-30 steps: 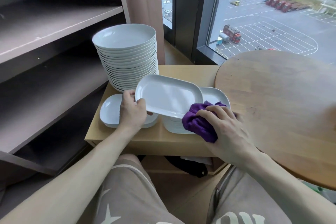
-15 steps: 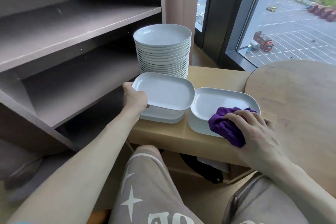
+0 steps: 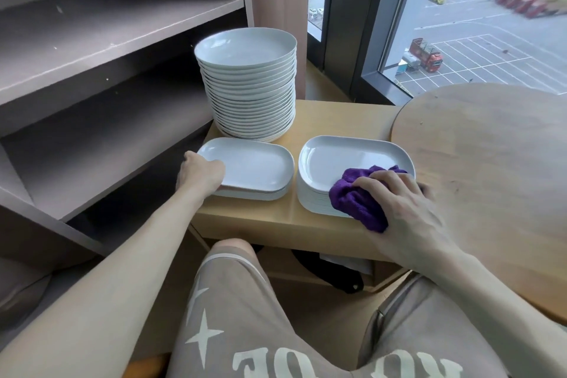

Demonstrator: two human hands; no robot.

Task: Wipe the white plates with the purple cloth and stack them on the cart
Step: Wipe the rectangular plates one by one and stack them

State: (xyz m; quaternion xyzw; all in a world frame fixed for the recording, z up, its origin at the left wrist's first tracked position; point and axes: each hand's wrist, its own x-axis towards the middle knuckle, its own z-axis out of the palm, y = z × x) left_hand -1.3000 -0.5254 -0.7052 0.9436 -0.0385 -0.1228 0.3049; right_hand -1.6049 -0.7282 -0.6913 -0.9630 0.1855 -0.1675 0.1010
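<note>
Two low stacks of white rectangular plates sit on the wooden cart (image 3: 319, 120). My left hand (image 3: 201, 173) grips the near-left edge of the top plate (image 3: 254, 164) of the left stack, which lies flat on that stack. The right stack (image 3: 346, 159) is taller. My right hand (image 3: 402, 205) holds the bunched purple cloth (image 3: 359, 196) against the right stack's near-right corner. A tall pile of round white plates (image 3: 248, 83) stands behind the left stack.
A dark shelf unit (image 3: 101, 77) stands close on the left of the cart. A round wooden table (image 3: 491, 163) overlaps the cart's right side. A window is behind. My knees are below the cart's front edge, and a dark object lies on its lower shelf.
My left hand carried the wiped plate leftwards and lowered it onto the left stack. My right hand stayed on the right stack with the cloth.
</note>
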